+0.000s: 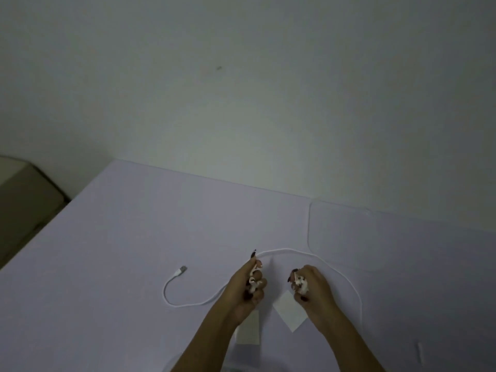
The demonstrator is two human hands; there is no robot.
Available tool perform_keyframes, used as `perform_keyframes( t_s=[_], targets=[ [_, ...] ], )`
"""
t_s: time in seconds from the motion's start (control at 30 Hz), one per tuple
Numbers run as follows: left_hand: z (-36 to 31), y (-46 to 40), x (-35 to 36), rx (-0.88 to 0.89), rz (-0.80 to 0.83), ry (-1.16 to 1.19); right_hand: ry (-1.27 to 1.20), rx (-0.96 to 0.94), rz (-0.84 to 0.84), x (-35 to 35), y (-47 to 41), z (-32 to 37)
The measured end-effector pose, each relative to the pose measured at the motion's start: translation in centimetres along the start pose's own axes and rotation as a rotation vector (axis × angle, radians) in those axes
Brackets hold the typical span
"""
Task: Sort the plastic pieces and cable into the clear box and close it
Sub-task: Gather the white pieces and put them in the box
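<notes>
Both hands are busy over the pale tabletop point(134, 237). The left hand point(248, 287) curls round a few small white plastic pieces point(253, 281), and the right hand point(308, 285) clutches another small cluster point(300, 285) against its palm. From where I stand, neither grip looks roomy (the bits peek out between the fingers), so a piece could slip out and skitter off if either hand reaches for more.

The white cable point(295, 253) loops behind the hands, running from near the left fingertips round to the right, with its plug end point(182, 270) lying out to the left. It passes close under the left wrist, and a careless sweep of the forearm might drag it or knock it into a tangle.

Two pale square pads point(290, 310) lie flat between and beneath the wrists, easy to overlook. The clear box point(349, 232) sits to the far right, nearly invisible against the table; misjudging its rim could spill pieces beside it.
</notes>
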State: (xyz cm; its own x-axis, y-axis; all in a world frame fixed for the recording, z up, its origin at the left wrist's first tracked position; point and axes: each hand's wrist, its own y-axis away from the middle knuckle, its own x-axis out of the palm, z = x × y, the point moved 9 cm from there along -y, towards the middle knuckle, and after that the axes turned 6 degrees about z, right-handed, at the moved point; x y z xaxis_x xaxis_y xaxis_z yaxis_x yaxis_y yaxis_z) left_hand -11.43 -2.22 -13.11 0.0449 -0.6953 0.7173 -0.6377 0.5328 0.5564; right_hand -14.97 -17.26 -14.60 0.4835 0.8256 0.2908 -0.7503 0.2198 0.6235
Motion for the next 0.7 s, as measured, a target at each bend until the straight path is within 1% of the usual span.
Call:
perform_keyframes(
  t_s=[0.13, 0.2, 0.23, 0.27, 0.4, 0.5, 0.57, 0.7],
  targets=[
    [-0.1, 2.8, 1.4, 0.005, 0.048, 0.007, -0.131, 0.050, 0.071, 3.3, 5.3, -0.6],
    [-0.1, 4.8, 2.3, -0.004, 0.074, 0.001, -0.137, 0.050, 0.112, 4.6, 7.4, -0.7],
    [-0.2, 6.5, 2.3, -0.005, 0.073, -0.038, -0.148, 0.044, 0.123, 5.4, 9.2, -1.1],
    [-0.2, 6.9, 2.4, 0.000, 0.067, -0.077, -0.154, 0.059, 0.132, 5.6, 9.2, -1.5],
    [0.1, 12.1, 0.6, -0.007, -0.013, -0.361, -0.259, 0.101, 0.117, 7.5, 13.6, -4.8],
    [1.2, 15.4, -1.7, -0.025, -0.073, -0.461, -0.278, 0.150, 0.101, 8.3, 16.6, -7.8],
    [2.5, 17.5, -3.2, -0.057, -0.105, -0.450, -0.294, 0.181, 0.068, 8.8, 18.3, -10.1],
    [5.3, 20.4, -5.8, -0.133, -0.156, -0.312, -0.294, 0.212, -0.011, 9.5, 21.1, -13.5]
  ],
)
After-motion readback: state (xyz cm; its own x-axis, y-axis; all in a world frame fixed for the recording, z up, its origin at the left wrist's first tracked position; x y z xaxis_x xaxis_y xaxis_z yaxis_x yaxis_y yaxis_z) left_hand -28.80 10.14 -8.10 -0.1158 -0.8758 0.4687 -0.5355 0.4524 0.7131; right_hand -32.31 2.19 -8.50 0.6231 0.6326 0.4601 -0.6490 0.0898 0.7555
